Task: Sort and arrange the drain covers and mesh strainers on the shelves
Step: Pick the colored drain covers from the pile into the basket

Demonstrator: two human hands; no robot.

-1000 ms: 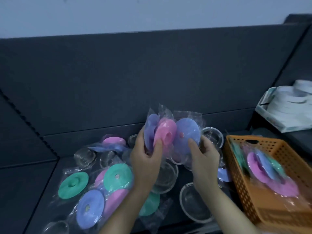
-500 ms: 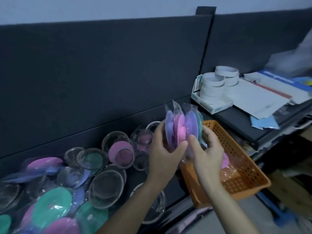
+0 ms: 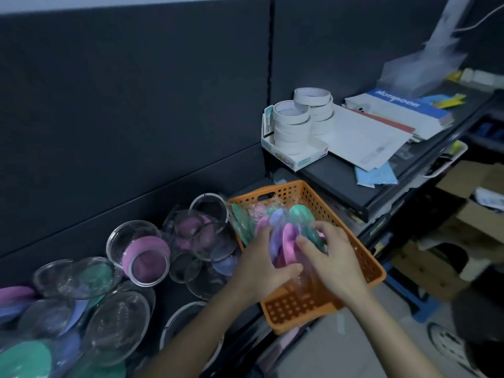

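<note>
Both forearms reach forward from the lower edge of the view, and the hands meet over the orange basket (image 3: 289, 192). The left hand (image 3: 259, 266) comes in from the left with its fingers curled round the near side of a plastic-wrapped bundle of drain covers (image 3: 286, 236), thumb tucked under the lower edge. The right hand (image 3: 335, 266) arches over from the right, fingers bent and pressing on the bundle's top and far side, so each grip is closed round the wrapper, not spread. The bundle stands on edge between the two palms: purple, pink and teal discs packed side by side, low inside the basket near its back half. Whether it touches the basket floor cannot be told. Another green cover (image 3: 241, 222) leans against the basket's left wall, just beside the left fingers. To the left, on the dark shelf, lies a loose heap of clear round cases, one holding a pink cover (image 3: 146, 255). White tape rolls (image 3: 291, 129) stand on the raised shelf behind.
</note>
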